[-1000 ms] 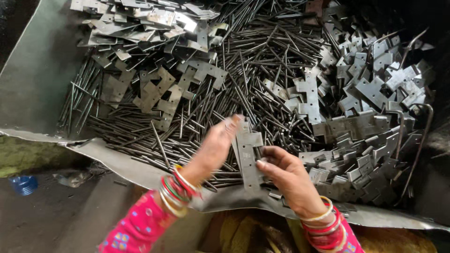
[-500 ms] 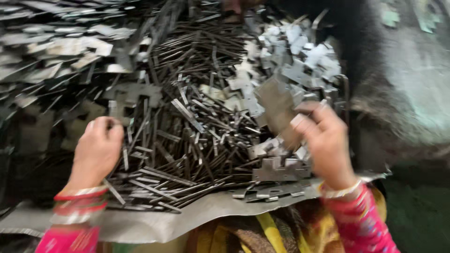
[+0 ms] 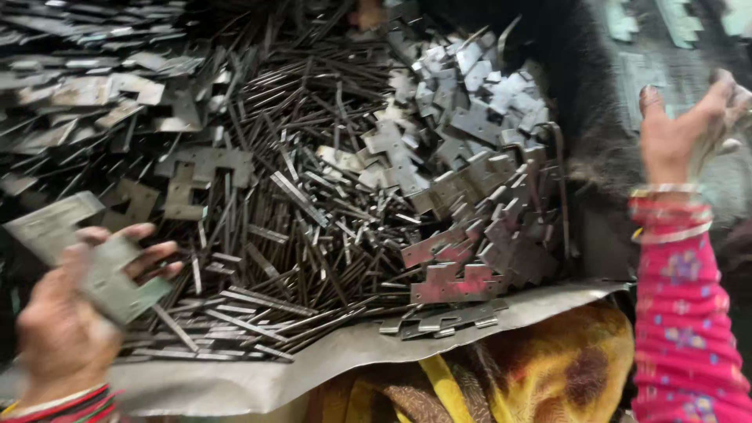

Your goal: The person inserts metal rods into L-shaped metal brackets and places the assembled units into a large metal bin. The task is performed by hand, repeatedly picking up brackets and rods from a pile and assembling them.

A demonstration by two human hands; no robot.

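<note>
My left hand (image 3: 66, 325) is at the lower left, with thumb and fingers closed on a flat grey notched metal plate (image 3: 117, 286). A second, similar plate (image 3: 47, 225) shows just behind it, blurred. My right hand (image 3: 681, 129) is raised at the far right over a dark area, away from the heap. Its fingers are apart and I see nothing in them. A pink patterned sleeve (image 3: 681, 313) and bangles cover that wrist. Between the hands lies a heap of thin metal pins (image 3: 313, 204).
Small notched hinge plates (image 3: 478, 149) are piled to the right of the pins, and larger flat plates (image 3: 86, 86) lie at the upper left. Everything rests on a bent metal sheet (image 3: 313, 364). Yellow-brown cloth (image 3: 517, 376) lies below its front edge.
My right hand held a plate over the right pile; now it is raised further right with nothing in it. My left hand came off the pins toward me and holds a plate.
</note>
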